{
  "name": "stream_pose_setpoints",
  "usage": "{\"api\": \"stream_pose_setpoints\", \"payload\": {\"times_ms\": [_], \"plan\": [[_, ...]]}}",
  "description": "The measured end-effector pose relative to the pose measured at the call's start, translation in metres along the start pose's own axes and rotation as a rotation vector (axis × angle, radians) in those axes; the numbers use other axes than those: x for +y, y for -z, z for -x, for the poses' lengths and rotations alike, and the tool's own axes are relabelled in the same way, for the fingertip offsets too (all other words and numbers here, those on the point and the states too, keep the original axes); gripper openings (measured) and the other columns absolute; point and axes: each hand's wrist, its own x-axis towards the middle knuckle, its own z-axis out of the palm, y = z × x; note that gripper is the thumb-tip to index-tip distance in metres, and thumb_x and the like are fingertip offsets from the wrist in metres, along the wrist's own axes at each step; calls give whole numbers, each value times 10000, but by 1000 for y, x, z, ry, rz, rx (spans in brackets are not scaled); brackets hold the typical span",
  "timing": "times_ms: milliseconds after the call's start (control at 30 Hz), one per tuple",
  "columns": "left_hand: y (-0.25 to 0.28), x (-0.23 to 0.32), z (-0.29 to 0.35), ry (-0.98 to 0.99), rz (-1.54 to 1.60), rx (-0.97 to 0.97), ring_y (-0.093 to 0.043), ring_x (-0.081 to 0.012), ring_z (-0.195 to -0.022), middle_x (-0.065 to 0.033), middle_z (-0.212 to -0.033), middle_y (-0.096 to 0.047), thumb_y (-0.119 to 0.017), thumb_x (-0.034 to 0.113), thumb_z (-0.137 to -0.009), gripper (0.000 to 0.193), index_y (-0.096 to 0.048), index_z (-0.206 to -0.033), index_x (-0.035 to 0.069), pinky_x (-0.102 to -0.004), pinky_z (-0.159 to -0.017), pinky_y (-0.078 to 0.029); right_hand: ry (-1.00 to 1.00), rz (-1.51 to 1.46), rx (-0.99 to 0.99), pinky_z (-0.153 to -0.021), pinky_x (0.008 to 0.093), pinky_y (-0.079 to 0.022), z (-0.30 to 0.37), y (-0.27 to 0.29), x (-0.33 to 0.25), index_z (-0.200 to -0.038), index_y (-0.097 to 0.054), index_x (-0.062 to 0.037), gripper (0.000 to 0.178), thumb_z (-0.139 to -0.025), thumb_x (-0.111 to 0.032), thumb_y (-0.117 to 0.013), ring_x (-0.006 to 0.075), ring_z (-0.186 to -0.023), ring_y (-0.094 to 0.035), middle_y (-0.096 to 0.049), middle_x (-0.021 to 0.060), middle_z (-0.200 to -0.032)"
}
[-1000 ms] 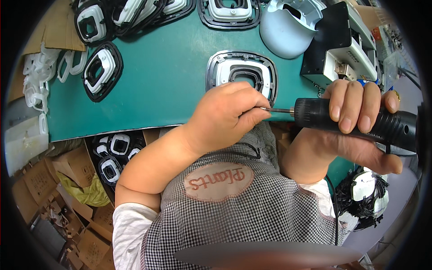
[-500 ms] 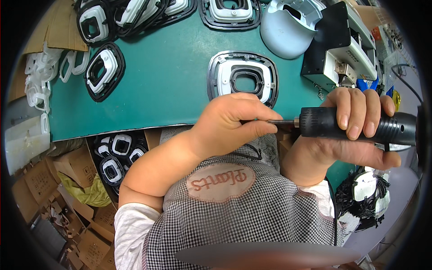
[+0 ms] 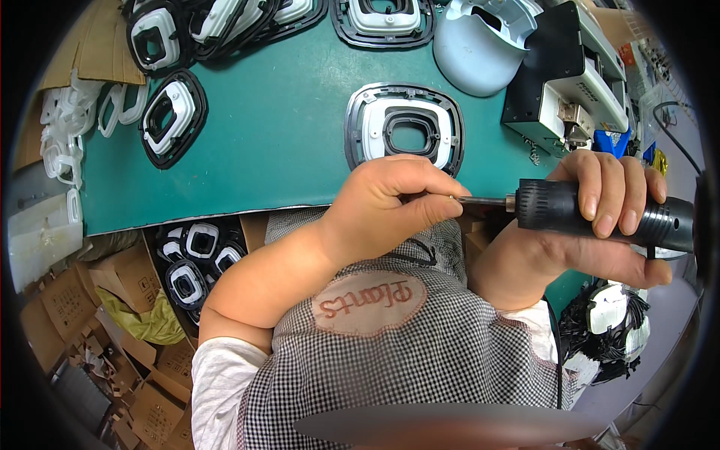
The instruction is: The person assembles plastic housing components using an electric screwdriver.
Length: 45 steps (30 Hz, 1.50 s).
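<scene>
From the head view, my right hand [image 3: 600,217] grasps the black electric screwdriver [image 3: 600,214] firmly, lying sideways. My left hand [image 3: 390,202] is closed around the thin bit [image 3: 480,199], pinching at its tip; I cannot see if a screw is there. I think the bit must stay straight and steady while my fingers work on it. Just beyond my left hand, the grey and white frame [image 3: 405,127] lies on the green desk [image 3: 277,142]. Beyond my right hand stands a black machine [image 3: 570,67], and a pale blue shell [image 3: 480,45] beside it.
</scene>
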Motion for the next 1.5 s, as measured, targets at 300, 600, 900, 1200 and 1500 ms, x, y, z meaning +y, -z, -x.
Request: {"api": "stream_pose_setpoints", "payload": {"times_ms": [300,600,900,1200,1500], "plan": [[-1,13,3,305,378,-32,-569,-86,-645,-79,-797,-668,-646,37,-849,92,-662,-930,-5,-211,-588,-467,-7,-14,-27,-531,236,-447,1,-2,4,-957,-522,-49,547,-657,-447,-748,96,-501,-547,-560,-11,-660],[29,12,-6,-139,-678,204,-548,-123,-679,-78,-1043,-626,-758,140,-710,499,-618,-1177,35,-234,-617,-455,-20,162,-219,-608,312,-433,-3,23,3,-1105,-550,-27,692,-694,-570,-677,169,-619,-547,-564,45,-793],[45,-5,0,1,-1273,129,-436,-329,-1241,-83,-1263,-541,-814,328,-609,725,-558,-1254,119,-449,-1002,-346,146,400,-354,-609,362,-486,-7,56,37,-1224,-470,-27,919,-723,-796,-503,230,-645,-574,-568,121,-823],[46,-9,-1,-30,-1240,132,-444,-313,-1241,-86,-1268,-542,-819,377,-596,748,-551,-1242,111,-470,-997,-358,84,447,-451,-530,323,-477,-14,52,50,-1207,-458,-16,924,-711,-793,-524,203,-574,-544,-544,104,-771],[48,-11,-7,-38,-1090,52,-440,-372,-1261,-144,-1295,-536,-827,243,-589,778,-507,-1278,73,-452,-1047,-354,82,476,-483,-515,304,-476,-15,54,50,-1153,-462,10,905,-708,-773,-550,180,-540,-525,-530,96,-718]]}}
